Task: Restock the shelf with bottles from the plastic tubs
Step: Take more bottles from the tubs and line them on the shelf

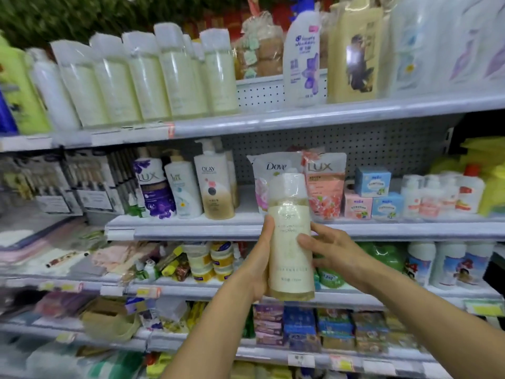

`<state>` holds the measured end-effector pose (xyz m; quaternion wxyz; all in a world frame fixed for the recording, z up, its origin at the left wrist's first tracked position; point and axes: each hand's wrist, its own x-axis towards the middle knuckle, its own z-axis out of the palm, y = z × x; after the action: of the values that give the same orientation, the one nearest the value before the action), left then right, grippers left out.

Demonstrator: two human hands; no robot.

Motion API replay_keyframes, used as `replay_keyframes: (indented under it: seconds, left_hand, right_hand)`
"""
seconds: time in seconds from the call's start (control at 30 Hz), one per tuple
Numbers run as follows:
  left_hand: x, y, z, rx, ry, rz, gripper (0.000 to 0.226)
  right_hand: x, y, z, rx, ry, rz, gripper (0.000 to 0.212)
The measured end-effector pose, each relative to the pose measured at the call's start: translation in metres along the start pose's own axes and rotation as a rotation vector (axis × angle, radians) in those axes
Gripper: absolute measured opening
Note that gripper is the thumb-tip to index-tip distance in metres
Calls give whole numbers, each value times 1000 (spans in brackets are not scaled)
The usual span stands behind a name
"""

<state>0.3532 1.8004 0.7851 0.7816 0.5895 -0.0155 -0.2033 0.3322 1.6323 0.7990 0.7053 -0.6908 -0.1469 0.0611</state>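
A pale yellow bottle (289, 236) with a plastic-wrapped white cap stands upright in the air before the shelves. My left hand (261, 258) grips its left side and bottom, thumb along the edge. My right hand (330, 248) holds its right side, fingers curled onto the label. A row of several matching pale bottles (153, 77) lines the top shelf (273, 120) at upper left, with a gap to their right in front of the pegboard. No plastic tub is in view.
On the top shelf right stand a white Johnson's bottle (302, 58) and a yellow bottle (354, 53). The middle shelf (191, 225) carries Lux, Olay and Dove products and small boxes. Lower shelves hold jars, soap boxes and packets.
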Motion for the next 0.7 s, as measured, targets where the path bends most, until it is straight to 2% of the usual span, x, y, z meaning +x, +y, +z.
replay_keyframes:
  seconds: [0.17,0.33,0.57,0.7]
  left_hand:
    - [-4,50,-6,48,4,80,82]
    - [1,87,-14,75,45,155,83]
    - [-1,147,-35,375,72,208,72]
    - [-2,186,-42,529,123,383,62]
  right_hand:
    - [25,-37,14,-71,-16,-51,51]
    - [56,-65,29,-167,55,-139,55]
    - [104,-105,46,-148,114,-264,45]
    - [131,-132,56,-122,166,-317,37]
